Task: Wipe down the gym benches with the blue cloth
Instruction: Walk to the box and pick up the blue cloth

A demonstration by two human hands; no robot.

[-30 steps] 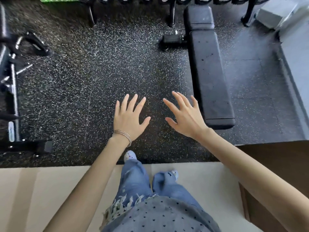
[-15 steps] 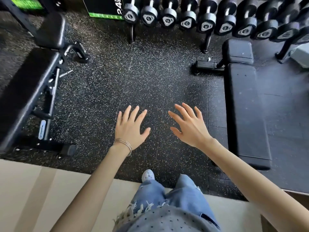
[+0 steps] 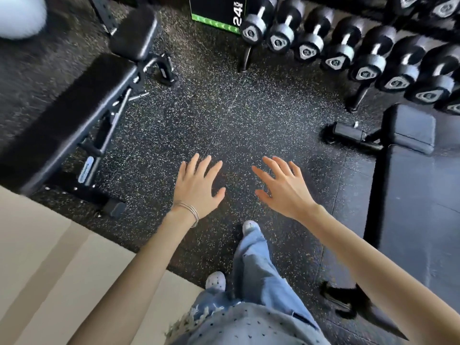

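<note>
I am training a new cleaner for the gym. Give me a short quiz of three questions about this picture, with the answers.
1. True or false: the left hand grips a blue cloth.
2. How many benches are visible? A) one B) two C) four
3. Fill in: the dumbbells lie nearer the ___ bench.
Key: 1. False; the right hand is empty too. 2. B: left bench, right bench. 3. right.

Silver bangles (image 3: 189, 211), frayed blue jeans (image 3: 256, 267)
</note>
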